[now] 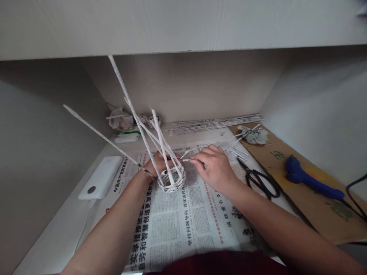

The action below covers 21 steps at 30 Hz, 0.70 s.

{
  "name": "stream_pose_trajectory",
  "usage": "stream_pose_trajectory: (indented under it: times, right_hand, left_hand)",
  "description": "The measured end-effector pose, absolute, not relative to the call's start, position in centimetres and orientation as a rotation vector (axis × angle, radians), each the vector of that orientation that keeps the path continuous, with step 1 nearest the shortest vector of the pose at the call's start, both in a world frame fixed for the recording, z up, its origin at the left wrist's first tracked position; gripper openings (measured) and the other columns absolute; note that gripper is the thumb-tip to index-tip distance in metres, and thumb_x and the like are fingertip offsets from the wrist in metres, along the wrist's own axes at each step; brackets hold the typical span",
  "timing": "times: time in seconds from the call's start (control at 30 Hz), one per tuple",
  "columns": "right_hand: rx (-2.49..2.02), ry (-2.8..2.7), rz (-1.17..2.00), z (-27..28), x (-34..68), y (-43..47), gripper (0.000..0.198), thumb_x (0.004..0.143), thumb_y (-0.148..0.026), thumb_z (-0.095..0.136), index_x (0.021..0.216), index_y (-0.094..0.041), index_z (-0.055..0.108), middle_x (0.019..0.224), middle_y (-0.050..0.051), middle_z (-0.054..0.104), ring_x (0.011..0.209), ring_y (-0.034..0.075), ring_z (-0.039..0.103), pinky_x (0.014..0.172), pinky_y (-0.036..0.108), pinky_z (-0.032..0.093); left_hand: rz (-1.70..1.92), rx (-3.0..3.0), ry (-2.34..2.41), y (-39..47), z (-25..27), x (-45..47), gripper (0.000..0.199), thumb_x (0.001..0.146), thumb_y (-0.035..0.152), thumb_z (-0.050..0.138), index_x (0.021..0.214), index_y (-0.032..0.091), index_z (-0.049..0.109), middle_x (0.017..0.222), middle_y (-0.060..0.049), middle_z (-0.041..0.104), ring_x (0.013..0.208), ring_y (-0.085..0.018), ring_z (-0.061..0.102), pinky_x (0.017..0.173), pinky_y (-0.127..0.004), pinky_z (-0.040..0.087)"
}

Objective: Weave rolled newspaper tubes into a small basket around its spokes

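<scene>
A small round basket (172, 185) woven from rolled newspaper tubes stands near the middle, with several long paper tubes (120, 78) sticking up and outward from it. My left hand (157, 163) is closed around its far left side, the fingers partly hidden behind the tubes. Just to the right, my right hand (213, 165) pinches a thin twisted paper strip (186, 159) between thumb and forefinger. That strip runs to the basket's right rim. Beneath both hands lies a spread newspaper (169, 225).
Black scissors (262, 181) lie right of my right hand. A blue glue gun (312, 181) rests on cardboard (275, 152), with a greyish clump (254, 135) behind. Paper tubes (212, 124) line the back wall. A white power bank (100, 177) with a cable is at left.
</scene>
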State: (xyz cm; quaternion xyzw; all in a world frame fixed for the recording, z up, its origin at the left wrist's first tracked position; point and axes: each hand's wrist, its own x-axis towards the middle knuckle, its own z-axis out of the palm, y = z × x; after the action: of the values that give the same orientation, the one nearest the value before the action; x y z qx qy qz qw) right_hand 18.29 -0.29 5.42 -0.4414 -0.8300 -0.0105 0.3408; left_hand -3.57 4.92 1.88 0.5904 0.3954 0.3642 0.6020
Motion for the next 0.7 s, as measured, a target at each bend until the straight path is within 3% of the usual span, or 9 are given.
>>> stream_pose_trajectory:
  times: [0.4,0.57,0.7]
  right_hand:
    - [-1.085,-2.196,0.011,4.87,18.26,0.26,0.025,0.095,-0.027,0.053,0.082,-0.019,0.073,0.074,0.005,0.065,0.076,0.019,0.052,0.076,0.033,0.039]
    - [-1.128,-2.203,0.115,5.21,18.29,0.20,0.017,0.092,-0.030,0.059,0.093,-0.020,0.072,0.088,0.005,0.070,0.085,0.020,0.057,0.081,0.034,0.040]
    - [-1.240,-2.196,0.129,5.50,18.17,-0.22,0.023,0.085,-0.041,0.068,0.098,-0.022,0.073,0.095,0.004,0.073,0.093,0.023,0.056,0.083,0.037,0.038]
  left_hand:
    - [0.811,1.435,0.967,4.69,2.07,-3.68,0.024,0.068,0.032,0.077,0.080,0.012,0.070,0.070,-0.005,0.071,0.064,-0.018,0.062,0.062,-0.028,0.049]
    - [0.816,1.488,1.032,4.68,2.18,-3.33,0.033,0.062,0.037,0.080,0.080,0.011,0.070,0.068,-0.005,0.071,0.062,-0.018,0.063,0.061,-0.029,0.051]
    - [0.822,1.563,1.081,4.53,2.32,-3.04,0.033,0.059,0.040,0.081,0.078,0.014,0.072,0.071,-0.005,0.072,0.067,-0.021,0.066,0.063,-0.030,0.054]
